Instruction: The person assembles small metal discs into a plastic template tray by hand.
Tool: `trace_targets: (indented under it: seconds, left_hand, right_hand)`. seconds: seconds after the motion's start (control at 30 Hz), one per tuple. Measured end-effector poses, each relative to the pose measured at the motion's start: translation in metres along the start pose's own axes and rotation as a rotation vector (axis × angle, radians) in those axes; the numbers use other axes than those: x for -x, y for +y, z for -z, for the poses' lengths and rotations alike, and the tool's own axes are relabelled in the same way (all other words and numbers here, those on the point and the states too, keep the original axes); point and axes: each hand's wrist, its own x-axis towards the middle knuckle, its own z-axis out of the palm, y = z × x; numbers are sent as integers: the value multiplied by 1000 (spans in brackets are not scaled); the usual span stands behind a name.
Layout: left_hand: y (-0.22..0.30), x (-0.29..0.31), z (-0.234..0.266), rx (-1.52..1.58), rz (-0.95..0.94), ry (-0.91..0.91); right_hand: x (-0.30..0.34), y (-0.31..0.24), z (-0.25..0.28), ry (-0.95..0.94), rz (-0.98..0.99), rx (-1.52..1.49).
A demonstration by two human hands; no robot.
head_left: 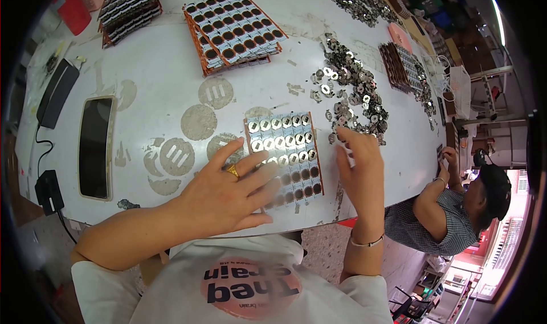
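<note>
A panel of small round-faced boards (288, 147) lies in front of me. Its upper rows carry shiny metal clips, while the lower rows show bare dark discs. My left hand (228, 190) rests across the panel's left side, fingers spread and a gold ring on one; the fingertips are blurred and hide part of the rows. Right of the panel, my right hand (362, 164) is at the near edge of a loose heap of metal clips (362, 90). Its fingers are bent, with thumb and index finger apart and nothing visible between them.
Stacked panels (233, 31) stand at the back, with another stack (131, 8) farther left. A phone (96, 147) and a black box (58, 90) lie at left. More clips (359, 2) and panels (399, 68) are at right. A co-worker (456, 210) sits beyond the right edge.
</note>
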Motion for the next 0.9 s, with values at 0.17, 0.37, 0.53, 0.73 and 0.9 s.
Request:
trace_targets:
  seconds: [0.17,0.37,0.53,0.73,0.9]
  left_hand:
    - [-1,-1,1,58,-9,-2]
    - [-2,0,1,50,-18,3]
    - [-2,-1,1,34,-7,-6]
    - [-1,-1,0,37,-1,1]
    - [0,1,0,41,5,-3]
  right_hand:
    - [-1,8,-19,3,140,81]
    - [14,8,-4,-103,-343,-902]
    - [16,-33,-1,-468,-379,-979]
    - [15,-41,-8,-448,-169,-727]
    - [18,-44,-10,-411,-97,-683]
